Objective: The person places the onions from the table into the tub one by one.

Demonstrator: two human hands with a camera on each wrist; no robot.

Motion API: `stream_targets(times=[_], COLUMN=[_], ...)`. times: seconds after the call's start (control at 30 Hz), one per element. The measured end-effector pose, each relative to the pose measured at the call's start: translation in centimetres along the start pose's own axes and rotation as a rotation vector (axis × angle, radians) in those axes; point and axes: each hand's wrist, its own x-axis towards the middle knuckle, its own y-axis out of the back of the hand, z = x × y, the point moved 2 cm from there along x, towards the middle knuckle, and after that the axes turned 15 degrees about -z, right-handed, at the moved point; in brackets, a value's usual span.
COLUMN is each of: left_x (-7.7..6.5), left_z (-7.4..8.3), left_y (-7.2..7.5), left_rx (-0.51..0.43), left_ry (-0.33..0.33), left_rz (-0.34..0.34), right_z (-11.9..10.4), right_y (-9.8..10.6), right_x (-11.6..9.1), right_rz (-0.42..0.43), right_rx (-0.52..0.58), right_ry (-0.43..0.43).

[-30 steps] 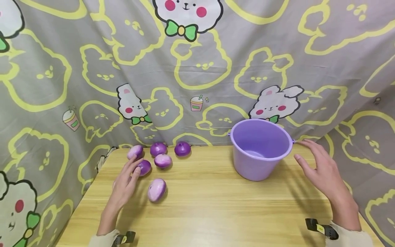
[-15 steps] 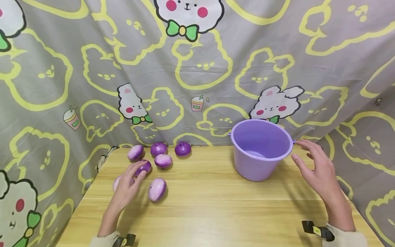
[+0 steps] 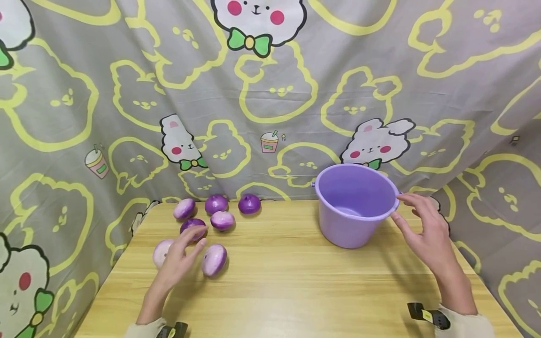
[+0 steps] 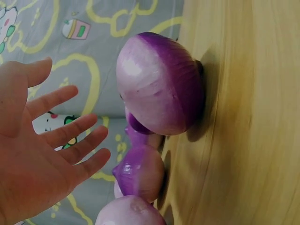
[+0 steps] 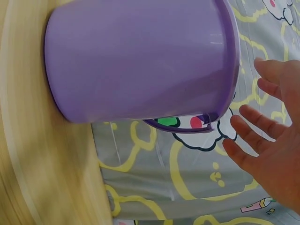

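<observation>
1. Bunny-print cloth (image 3: 270,94) backs the wooden table (image 3: 296,291).
2. Left hand (image 3: 179,256) hovers fingers spread, holding nothing, just above the nearest onion (image 3: 214,259); six more onions sit close by at the table's far left.
3. Right hand (image 3: 424,230) is open, empty, fingertips at the purple bucket (image 3: 352,204) rim, right of centre.
4. Onion likely light, firm, smooth and prone to roll; cup it around the widest part.
5. Looks: purple fading to whitish, glossy skin.

A wooden table (image 3: 296,281) stands before a grey cloth backdrop (image 3: 296,94) printed with yellow rabbits
</observation>
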Motion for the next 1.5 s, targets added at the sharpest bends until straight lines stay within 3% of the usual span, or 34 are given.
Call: stream_targets(times=[0.63, 0.83, 1.13, 1.5], left_x=[-0.2, -0.3, -0.1, -0.1], left_z=[0.0, -0.2, -0.1, -0.1], left_y=[-0.8, -0.7, -0.4, -0.7], left_rx=[0.033, 0.026, 0.024, -0.009], left_ry=[0.058, 0.061, 0.055, 0.062], left_rz=[-0.067, -0.065, -0.054, -0.062], right_z=[-0.1, -0.2, -0.1, -0.3], right_y=[-1.4, -1.7, -2.2, -2.6], right_x=[0.0, 0.1, -0.1, -0.1], right_rz=[0.007, 0.029, 0.005, -0.015], right_rx=[0.015, 0.024, 0.073, 0.117], right_ry=[0.021, 0.045, -0.015, 0.016])
